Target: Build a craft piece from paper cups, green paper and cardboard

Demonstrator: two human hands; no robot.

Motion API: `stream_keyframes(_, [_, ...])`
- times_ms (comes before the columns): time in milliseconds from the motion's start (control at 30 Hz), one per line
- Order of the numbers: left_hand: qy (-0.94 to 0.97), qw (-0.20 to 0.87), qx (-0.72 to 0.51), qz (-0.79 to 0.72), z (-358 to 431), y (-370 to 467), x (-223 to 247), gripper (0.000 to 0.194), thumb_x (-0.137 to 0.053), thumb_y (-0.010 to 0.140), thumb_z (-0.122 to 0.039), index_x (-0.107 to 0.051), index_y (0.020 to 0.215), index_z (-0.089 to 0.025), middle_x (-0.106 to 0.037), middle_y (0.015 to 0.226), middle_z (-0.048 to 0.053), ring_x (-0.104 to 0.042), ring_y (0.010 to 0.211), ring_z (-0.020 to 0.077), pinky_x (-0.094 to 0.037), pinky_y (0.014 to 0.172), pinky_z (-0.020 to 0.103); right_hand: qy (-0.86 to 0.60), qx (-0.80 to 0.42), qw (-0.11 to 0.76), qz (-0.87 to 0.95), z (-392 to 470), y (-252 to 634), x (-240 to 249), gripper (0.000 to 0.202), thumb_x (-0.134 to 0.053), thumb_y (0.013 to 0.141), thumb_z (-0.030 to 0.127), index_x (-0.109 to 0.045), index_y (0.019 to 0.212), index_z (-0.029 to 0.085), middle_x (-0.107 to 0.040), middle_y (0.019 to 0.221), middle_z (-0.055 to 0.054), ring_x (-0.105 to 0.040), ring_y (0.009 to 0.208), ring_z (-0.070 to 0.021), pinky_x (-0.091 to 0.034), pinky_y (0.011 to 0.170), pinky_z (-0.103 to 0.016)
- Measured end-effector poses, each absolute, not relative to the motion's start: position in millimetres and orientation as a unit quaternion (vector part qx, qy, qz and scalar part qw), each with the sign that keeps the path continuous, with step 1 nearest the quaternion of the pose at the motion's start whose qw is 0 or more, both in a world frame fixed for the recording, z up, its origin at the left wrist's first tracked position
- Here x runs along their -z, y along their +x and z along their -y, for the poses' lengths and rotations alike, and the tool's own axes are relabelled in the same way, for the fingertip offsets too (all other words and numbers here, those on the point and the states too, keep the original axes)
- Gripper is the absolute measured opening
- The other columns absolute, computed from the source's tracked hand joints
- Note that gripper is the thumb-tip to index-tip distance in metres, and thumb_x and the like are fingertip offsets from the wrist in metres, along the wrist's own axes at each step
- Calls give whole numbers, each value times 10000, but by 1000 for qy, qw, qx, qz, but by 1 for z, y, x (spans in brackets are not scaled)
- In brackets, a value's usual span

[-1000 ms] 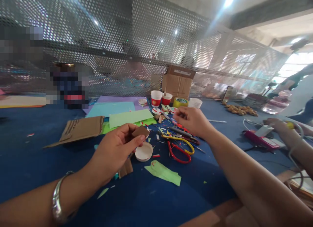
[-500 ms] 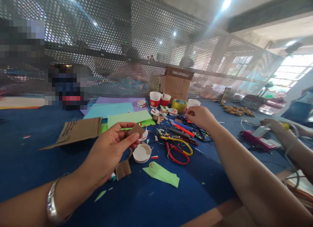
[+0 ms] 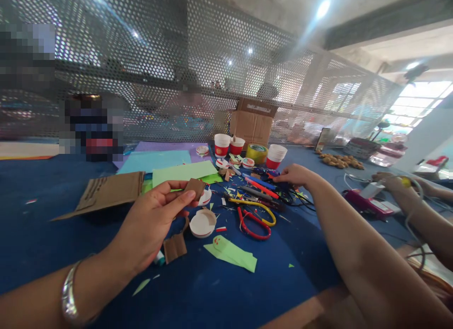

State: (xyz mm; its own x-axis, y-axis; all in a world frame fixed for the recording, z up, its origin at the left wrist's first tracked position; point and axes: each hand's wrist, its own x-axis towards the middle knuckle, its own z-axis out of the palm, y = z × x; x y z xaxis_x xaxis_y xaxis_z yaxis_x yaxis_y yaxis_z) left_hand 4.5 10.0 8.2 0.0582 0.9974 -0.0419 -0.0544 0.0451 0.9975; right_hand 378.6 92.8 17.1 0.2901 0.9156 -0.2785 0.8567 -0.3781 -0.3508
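Note:
A small brown cardboard piece (image 3: 194, 188) is pinched between the thumb and fingers of my left hand (image 3: 155, 215). My right hand (image 3: 295, 174) reaches to the far side of the pile, its fingers together beside dark cables (image 3: 295, 199) and a dark blue item; whether it grips anything is hidden. Left of it lie blue (image 3: 260, 180) and red (image 3: 262, 187) pens. Nearer are scissors with red and yellow handles (image 3: 254, 227). A shallow white paper cup base (image 3: 202, 223) sits below my left fingertips, with a folded cardboard piece (image 3: 174, 248) and a green paper cutout (image 3: 231, 253) close by.
Red and white paper cups (image 3: 276, 156), yellow tape (image 3: 256, 153) and a cardboard box (image 3: 252, 123) stand at the back. Coloured sheets (image 3: 155, 161) and a cardboard flap (image 3: 109, 192) lie left. At right, another person's hands (image 3: 396, 187) are near a pink device (image 3: 368, 204).
My right hand has moved down and nearer, from beside the white cups to the cables, uncovering the cups. My left hand still holds the cardboard piece. The view has shifted slightly.

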Motion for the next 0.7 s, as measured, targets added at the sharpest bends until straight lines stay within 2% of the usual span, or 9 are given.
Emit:
stream_keyframes(133, [475, 563, -489, -467, -10, 5, -9, 296, -791, 796, -365, -707, 1013, -183, -754, 908, 30, -662, 839, 143, -459, 705, 246, -797, -290, 154, 506, -91, 376, -12, 360, -625, 970, 347, -599, 1281, 168, -623, 1286, -100, -651, 1080, -241, -568, 895, -447])
stream_keyframes(333, [483, 569, -489, -451, -9, 5, -8, 222, -791, 794, -332, -725, 944, -184, -741, 849, 18, -633, 779, 128, -460, 699, 247, -726, -383, 348, 453, -84, 373, -22, 369, -625, 971, 346, -592, 1289, 163, -622, 1283, -106, -652, 1078, -239, -568, 894, -450])
stream_keyframes(400, [480, 569, -485, -459, -9, 4, -7, 236, -803, 779, -323, -731, 952, -180, -738, 848, 17, -621, 766, 119, -456, 695, 238, -678, -412, 417, 444, -81, 371, -30, 317, -617, 974, 346, -612, 1224, 151, -652, 1178, -89, -668, 963, -199, -584, 816, -387])
stream_keyframes(433, [478, 571, -482, -461, -9, 4, -6, 253, -807, 773, -323, -733, 969, -181, -739, 856, 16, -616, 767, 115, -455, 695, 233, -647, -426, 451, 443, -79, 369, -34, 234, -602, 977, 334, -625, 1117, 148, -657, 1030, -58, -648, 810, -146, -573, 719, -304])
stream_keyframes(500, [479, 574, -479, -461, -10, 4, -4, 292, -812, 767, -331, -734, 1011, -190, -744, 891, 18, -617, 788, 117, -456, 700, 227, -575, -467, 502, 446, -75, 363, -42, 183, -597, 964, 350, -599, 915, 174, -569, 772, 3, -525, 587, -91, -504, 557, -220])
stream_keyframes(600, [481, 575, -482, -453, -11, 4, -2, 328, -820, 757, -341, -738, 1045, -206, -754, 928, 19, -631, 827, 128, -470, 718, 229, -482, -521, 544, 447, -68, 352, -52, 277, -648, 896, 434, -537, 797, 200, -423, 651, 48, -409, 505, -82, -436, 459, -204])
stream_keyframes(700, [476, 580, -488, -445, -11, 5, -1, 350, -830, 742, -334, -737, 1054, -206, -762, 953, 28, -654, 865, 147, -490, 752, 245, -418, -557, 566, 442, -61, 341, -58, 275, -694, 835, 407, -521, 780, 201, -358, 640, 63, -385, 516, -76, -421, 457, -185])
